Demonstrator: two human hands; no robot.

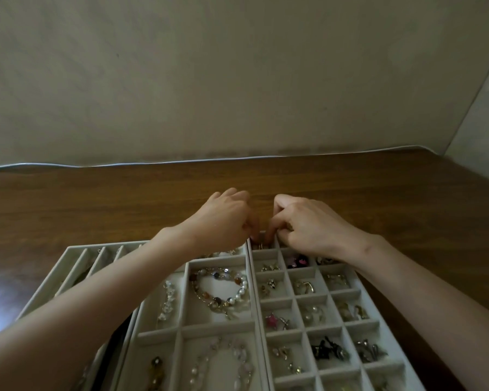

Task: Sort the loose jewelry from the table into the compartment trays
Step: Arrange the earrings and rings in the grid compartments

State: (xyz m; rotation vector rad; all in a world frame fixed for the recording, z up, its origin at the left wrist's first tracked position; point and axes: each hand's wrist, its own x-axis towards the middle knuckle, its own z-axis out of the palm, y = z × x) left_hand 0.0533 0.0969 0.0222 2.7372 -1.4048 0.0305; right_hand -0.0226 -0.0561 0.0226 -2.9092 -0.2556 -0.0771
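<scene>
The small gold-coloured jewelry piece (261,246) lies in the far left cell of the grey tray with small square cells (291,299), which stands on the right side of the brown wooden table (96,198). Both hands meet just above this cell. The left hand (223,218) comes from the left, its fingers bent inward with the tips hidden, so I cannot tell if they pinch anything. The right hand (308,224) comes from the right; its fingers (271,235) are also curled and point down into the cell, and I cannot tell if they hold the piece or only touch it. The other cells of this tray hold small pieces: a pink star-shaped ornament (272,319) in the left column, a dark pink and black pair (298,261) near the right wrist, and pale pearl-like earrings (312,311) in the middle column. Touching it on the left is a grey tray with larger compartments (218,325). There a bracelet of brown, white and dark round beads (220,289) lies in a loop, and nearer to me a bracelet of clear beads (223,362) lies in another compartment. Further left, partly under the left forearm, is a grey tray with long narrow slots (76,251). Behind the table stands a plain pale wall (237,80).
</scene>
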